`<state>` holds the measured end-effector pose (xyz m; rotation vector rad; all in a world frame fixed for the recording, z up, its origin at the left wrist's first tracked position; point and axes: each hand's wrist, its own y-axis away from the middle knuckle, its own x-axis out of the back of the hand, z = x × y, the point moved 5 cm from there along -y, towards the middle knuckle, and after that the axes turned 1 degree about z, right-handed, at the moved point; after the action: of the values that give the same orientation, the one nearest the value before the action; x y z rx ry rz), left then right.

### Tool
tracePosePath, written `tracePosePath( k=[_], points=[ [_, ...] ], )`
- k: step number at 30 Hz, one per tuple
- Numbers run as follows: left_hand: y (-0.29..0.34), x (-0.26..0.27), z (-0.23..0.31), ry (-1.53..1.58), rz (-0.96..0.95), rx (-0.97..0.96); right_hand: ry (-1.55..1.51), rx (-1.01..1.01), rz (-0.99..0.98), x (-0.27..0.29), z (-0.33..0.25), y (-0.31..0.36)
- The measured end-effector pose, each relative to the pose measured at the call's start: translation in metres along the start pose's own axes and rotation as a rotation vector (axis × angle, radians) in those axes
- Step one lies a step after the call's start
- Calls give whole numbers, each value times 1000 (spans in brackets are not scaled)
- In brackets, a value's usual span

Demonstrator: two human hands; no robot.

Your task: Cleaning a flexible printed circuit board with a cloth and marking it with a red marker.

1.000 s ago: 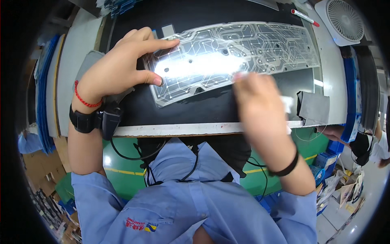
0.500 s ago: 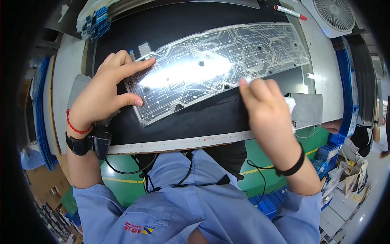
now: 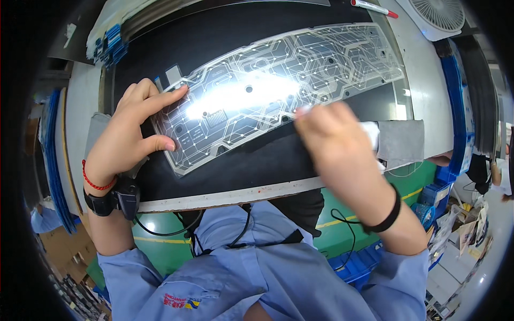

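The clear circuit sheet is lying flat on the black desk in front of me, slanting up toward the right, with its near left corner pointing at my body. Judging by its look, I am expecting it to be very light: thin, springy plastic that would be bending easily if lifted by one end, and sliding readily on this smooth top. Its pale traces are looking easy to scratch, and a hard fold would probably be spoiling them. So I am favouring the borders for any hold, one hand near each end, and sparing the narrow tail, which is sticking out at the upper left and seeming the weakest spot.

My left fingers are spreading wide, thumb and forefinger well apart: the forefinger is resting at the sheet's upper left corner, the thumb at its left edge, so they are bracing that end rather than pinching it. My right fingers are bending inward, their tips at the near long edge, right of the middle. They are blurring, so I can't say whether they are nipping that edge or only touching it. Something white is showing just behind that hand, partly hidden, and the grey cloth is lying beside it.
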<state>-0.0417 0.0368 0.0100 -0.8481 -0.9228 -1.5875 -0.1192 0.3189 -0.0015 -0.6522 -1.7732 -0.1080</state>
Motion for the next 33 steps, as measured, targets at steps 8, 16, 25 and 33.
tracePosePath(
  k=[8,16,25,33],
  points=[
    [5,0,-1,-22,23,27,117,-82,-32,18,18,0],
    [2,0,0,-1,18,35,-93,-152,-110,-7,-4,-4],
    [0,-1,1,2,-18,47,-120,32,-2,-4,-19,-14],
    [-1,0,0,-5,-27,43,-120,-38,-48,-3,-10,-16]
  ],
)
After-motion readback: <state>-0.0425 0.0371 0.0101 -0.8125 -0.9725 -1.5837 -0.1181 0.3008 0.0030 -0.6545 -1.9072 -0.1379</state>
